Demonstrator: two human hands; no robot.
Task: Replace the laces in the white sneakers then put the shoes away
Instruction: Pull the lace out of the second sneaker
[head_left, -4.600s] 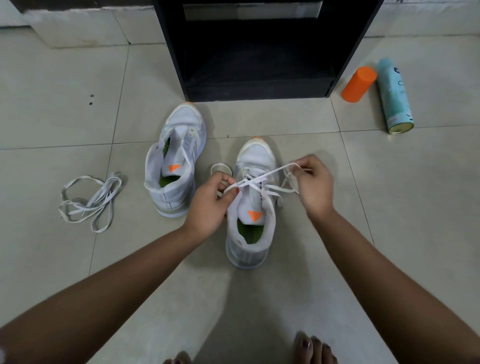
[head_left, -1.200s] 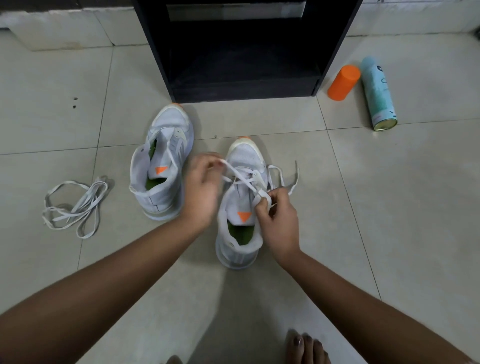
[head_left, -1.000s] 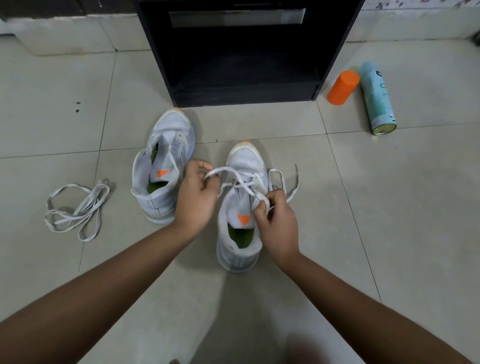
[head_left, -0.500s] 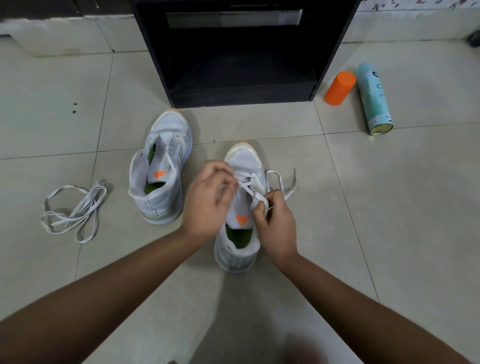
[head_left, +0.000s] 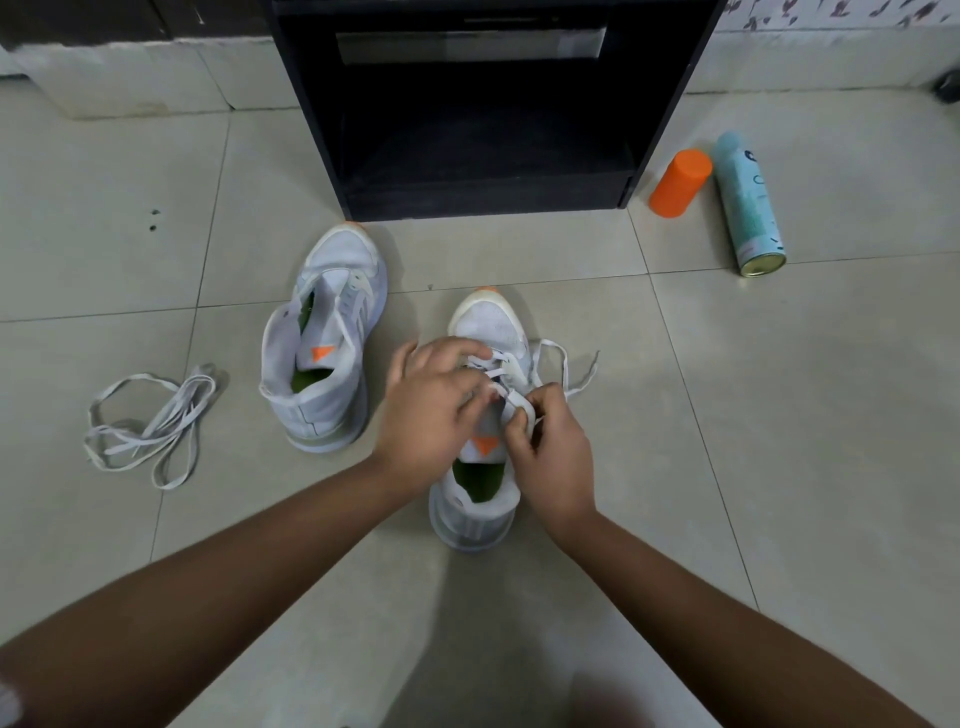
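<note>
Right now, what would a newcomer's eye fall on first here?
At the centre, the right hand pinches a lace on the near sneaker while the left hand reaches over it. A second sneaker stands left of it; an orange cap and a spray can lie far right.

This looks like a room in a home. The floor (head_left: 779, 415) is of large pale tiles, with a tiled wall base (head_left: 130, 78) at the upper left. A black open cabinet (head_left: 488, 200) stands at the top centre, white sneakers (head_left: 332, 364) stand before it, and a spray can (head_left: 748, 202) lies beside an orange cylinder (head_left: 679, 182) at the upper right.
</note>
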